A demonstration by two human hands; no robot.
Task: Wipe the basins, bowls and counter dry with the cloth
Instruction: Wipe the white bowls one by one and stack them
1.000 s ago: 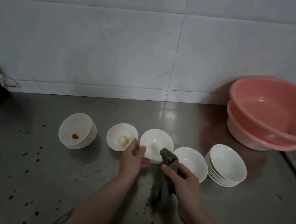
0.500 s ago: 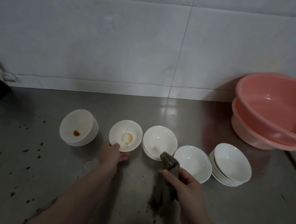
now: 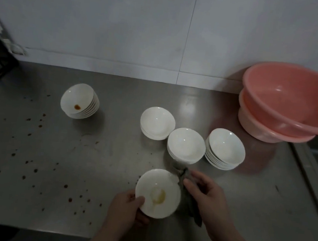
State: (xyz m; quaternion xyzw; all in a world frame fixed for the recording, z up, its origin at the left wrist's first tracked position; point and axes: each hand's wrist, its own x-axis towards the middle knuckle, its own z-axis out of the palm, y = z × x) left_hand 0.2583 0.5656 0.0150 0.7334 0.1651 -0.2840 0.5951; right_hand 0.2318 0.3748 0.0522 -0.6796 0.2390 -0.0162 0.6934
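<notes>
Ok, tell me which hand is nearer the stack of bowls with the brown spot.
Left. The left hand holds the stained bowl at the near edge, below and right of that stack. The right hand, gripping the cloth, sits farther right.

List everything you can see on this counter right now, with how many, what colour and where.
Held bowl: one, white with a yellowish smear inside, near front edge, in the left hand.
Stained stack: one stack of white bowls, brown spot in the top one, far left.
Middle bowls: white, centre, look like a short stack.
Next bowls: white, short stack, just right of those.
Right stack: white bowls, beside the basins.
Basins: two, pink, nested, far right.
Cloth: one, grey-green, right of the held bowl.
Counter: steel, brown droplets on the left.
Left hand: holds the bowl's rim.
Right hand: holds the cloth.
</notes>
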